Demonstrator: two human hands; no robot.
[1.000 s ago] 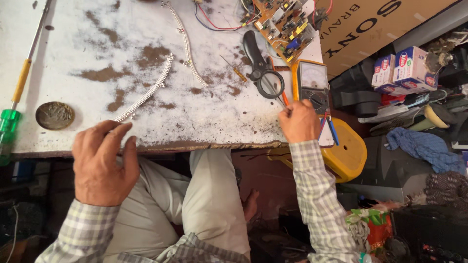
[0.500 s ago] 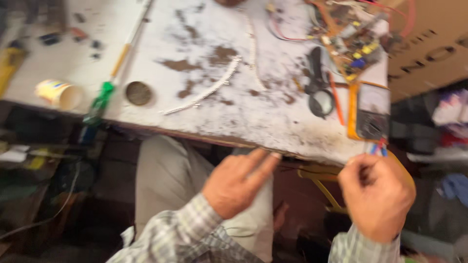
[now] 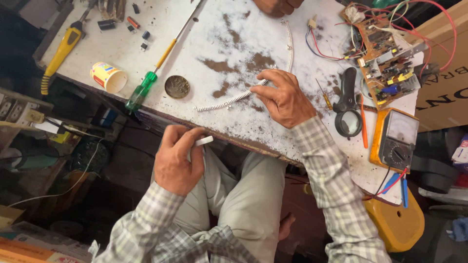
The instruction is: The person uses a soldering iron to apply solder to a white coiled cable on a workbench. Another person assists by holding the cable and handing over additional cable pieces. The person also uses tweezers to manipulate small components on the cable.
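Right hand pinching white coil; left hand holding white stick.

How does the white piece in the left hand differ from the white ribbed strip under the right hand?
The white piece is short and smooth; the ribbed strip is long and notched. The piece is held off the table by the left hand; the strip lies on the table, with the right hand touching its end. Both are white and slender.
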